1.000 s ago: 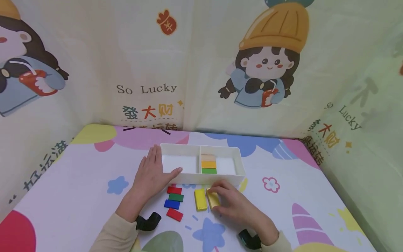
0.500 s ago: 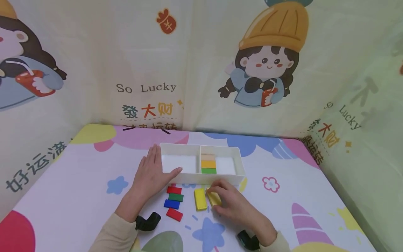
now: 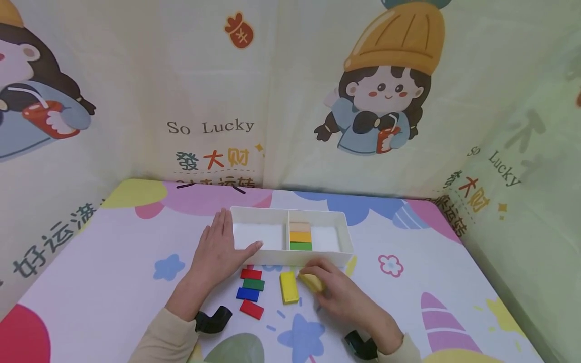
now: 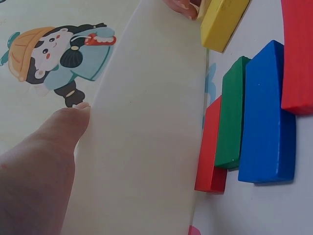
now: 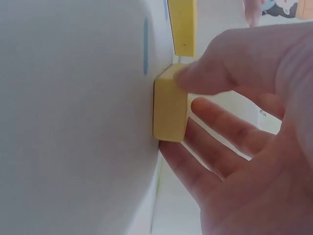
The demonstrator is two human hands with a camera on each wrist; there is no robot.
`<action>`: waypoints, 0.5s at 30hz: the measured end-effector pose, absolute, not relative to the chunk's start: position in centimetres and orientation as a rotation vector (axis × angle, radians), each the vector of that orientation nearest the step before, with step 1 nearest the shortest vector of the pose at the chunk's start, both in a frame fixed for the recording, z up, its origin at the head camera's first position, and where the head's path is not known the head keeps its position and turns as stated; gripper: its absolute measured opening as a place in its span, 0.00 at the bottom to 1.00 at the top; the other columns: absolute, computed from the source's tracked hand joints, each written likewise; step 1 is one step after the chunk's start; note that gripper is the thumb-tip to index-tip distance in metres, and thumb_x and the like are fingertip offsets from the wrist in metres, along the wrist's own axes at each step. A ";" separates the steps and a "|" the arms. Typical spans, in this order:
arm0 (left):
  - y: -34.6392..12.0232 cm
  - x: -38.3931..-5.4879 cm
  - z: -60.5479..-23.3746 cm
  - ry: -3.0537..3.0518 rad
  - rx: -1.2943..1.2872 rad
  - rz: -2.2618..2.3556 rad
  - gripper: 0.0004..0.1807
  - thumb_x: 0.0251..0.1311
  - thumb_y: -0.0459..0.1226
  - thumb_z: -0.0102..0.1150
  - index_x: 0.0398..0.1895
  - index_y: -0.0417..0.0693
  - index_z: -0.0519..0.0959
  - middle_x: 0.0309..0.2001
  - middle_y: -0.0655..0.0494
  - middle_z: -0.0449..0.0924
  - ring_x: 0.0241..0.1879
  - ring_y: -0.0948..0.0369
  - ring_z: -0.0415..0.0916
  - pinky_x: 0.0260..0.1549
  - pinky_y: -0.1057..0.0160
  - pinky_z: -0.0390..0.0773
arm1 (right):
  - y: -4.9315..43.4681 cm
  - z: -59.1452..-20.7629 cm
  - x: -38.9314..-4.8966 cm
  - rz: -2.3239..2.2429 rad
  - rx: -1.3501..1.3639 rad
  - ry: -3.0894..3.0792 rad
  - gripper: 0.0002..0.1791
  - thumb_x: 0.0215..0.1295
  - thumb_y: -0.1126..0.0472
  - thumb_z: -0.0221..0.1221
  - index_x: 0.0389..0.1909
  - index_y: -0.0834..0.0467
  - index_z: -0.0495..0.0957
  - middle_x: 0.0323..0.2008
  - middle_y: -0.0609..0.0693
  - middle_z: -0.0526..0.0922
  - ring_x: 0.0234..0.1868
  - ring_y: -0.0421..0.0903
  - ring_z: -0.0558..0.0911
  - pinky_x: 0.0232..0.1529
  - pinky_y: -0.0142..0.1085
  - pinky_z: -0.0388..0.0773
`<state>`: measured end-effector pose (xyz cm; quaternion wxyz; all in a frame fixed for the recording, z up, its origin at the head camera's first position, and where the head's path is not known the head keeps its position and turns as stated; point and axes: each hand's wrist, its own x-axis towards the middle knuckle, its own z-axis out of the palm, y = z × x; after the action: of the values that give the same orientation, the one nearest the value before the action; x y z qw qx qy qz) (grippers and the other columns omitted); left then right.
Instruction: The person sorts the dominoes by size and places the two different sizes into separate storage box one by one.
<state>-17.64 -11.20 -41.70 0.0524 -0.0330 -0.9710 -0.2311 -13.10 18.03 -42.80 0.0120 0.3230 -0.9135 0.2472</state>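
Observation:
My right hand [image 3: 338, 287] holds a pale yellow block [image 5: 168, 107] between thumb and fingers, just in front of a white two-compartment box [image 3: 321, 258]. Close by on its left lies a brighter yellow block [image 3: 289, 288]. My left hand [image 3: 218, 257] rests against the box's left end, fingers straight and thumb stretched over the front wall. In the left wrist view its thumb [image 4: 61, 129] touches the wall's top edge. Inside the right compartment, a tan block [image 3: 300, 227], an orange block [image 3: 300, 236] and a green block [image 3: 301, 246] lie in a row along the divider.
A loose column of blocks lies between my hands: a red block [image 3: 251, 274], a dark green block [image 3: 253, 285], a blue block [image 3: 248, 294] and another red block [image 3: 251, 309]. A patterned cloth [image 3: 363, 312] covers the table; printed curtains [image 3: 290, 101] stand behind and beside it.
The pale yellow block has turned in my right hand from nearly lengthwise to slanting across. My left hand, the box and the other blocks have stayed put.

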 end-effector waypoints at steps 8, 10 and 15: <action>-11.2 -17.6 -41.7 -2.946 -0.107 -0.715 0.63 0.55 0.65 0.58 0.78 0.35 0.40 0.80 0.37 0.39 0.79 0.40 0.39 0.74 0.35 0.46 | 18.4 -42.9 -13.3 0.785 1.030 -2.792 0.29 0.52 0.79 0.63 0.55 0.53 0.78 0.56 0.44 0.75 0.57 0.42 0.76 0.61 0.43 0.78; -11.2 -17.6 -41.7 -2.944 -0.107 -0.718 0.63 0.55 0.65 0.58 0.78 0.35 0.40 0.80 0.38 0.39 0.79 0.40 0.39 0.74 0.35 0.46 | 18.5 -42.9 -13.4 0.805 1.017 -2.806 0.30 0.52 0.79 0.62 0.55 0.54 0.77 0.57 0.44 0.76 0.57 0.42 0.76 0.62 0.43 0.77; -11.2 -17.6 -41.8 -2.948 -0.104 -0.710 0.63 0.56 0.65 0.58 0.78 0.35 0.40 0.80 0.37 0.39 0.78 0.40 0.39 0.74 0.35 0.46 | 18.8 -43.1 -13.5 0.844 0.927 -2.868 0.26 0.54 0.76 0.63 0.54 0.55 0.78 0.54 0.44 0.78 0.56 0.42 0.77 0.61 0.42 0.78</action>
<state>-17.58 -11.21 -41.75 0.0539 -0.0343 -0.9702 -0.2335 -13.46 18.76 -43.07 0.0058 0.2961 -0.9163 0.2696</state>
